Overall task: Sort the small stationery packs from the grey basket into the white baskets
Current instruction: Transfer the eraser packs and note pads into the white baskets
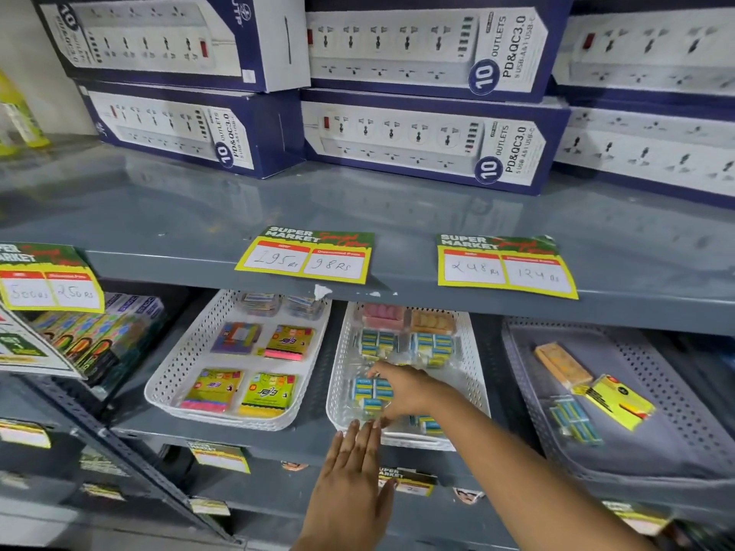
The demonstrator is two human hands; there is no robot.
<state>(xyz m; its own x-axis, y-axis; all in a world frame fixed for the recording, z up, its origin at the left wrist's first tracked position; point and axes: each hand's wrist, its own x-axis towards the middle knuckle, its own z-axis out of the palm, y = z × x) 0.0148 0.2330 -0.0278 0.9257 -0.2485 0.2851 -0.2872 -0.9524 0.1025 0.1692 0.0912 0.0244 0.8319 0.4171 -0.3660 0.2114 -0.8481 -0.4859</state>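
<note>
Grey metal shelving is filling the view, with boxed power strips stacked on the upper shelf and yellow price tags hanging from its front edge. On the lower shelf, three baskets are sitting side by side. At left, a white basket is holding flat packs of coloured sticky notes laid in rows. At centre, a second white basket is holding pink and orange packs at its far end and several blue-and-yellow packs nearer the front. At right, the grey basket is holding an orange pack, a yellow pack and a blue-and-yellow pack, all lying close together.

The right hand is reaching into the centre white basket, its fingers curled on a blue-and-yellow pack lying on the basket floor; whether the pack is clamped or merely touched cannot be told. The left hand is hovering flat before the front rim of that basket, fingers straight and close together, gripping nothing.
</note>
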